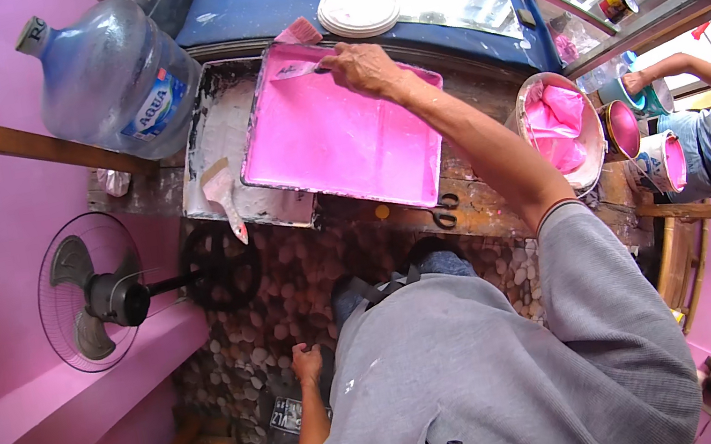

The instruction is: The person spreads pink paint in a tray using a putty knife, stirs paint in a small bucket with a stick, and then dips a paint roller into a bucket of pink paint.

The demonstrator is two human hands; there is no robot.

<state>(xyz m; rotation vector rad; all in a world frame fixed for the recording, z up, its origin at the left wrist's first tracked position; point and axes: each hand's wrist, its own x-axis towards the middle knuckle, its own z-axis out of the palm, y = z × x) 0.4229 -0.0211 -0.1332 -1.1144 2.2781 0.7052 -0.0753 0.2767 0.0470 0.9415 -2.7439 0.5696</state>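
Note:
At the far left part of a pink paint tray (339, 130), my right hand (367, 70) grips a flat paintbrush (296, 70), its working end low over the wet pink paint. The handle is mostly covered by my fingers. A second brush head, coated in pink (298, 32), sticks out at the tray's upper left corner. Under and left of the pink tray is a white-smeared tray (200, 121), and across it lies another paintbrush (222, 198) with pale bristles and a pink handle. My left hand (307, 364) hangs low beside my body, fingers curled with nothing visible in them.
A large water bottle (126, 82) stands left of the trays, above a fan (92, 292). Stacked white lids (358, 9) sit behind. On the right are a bucket with pink plastic (556, 120), paint cans (661, 161) and another person's arm (680, 68).

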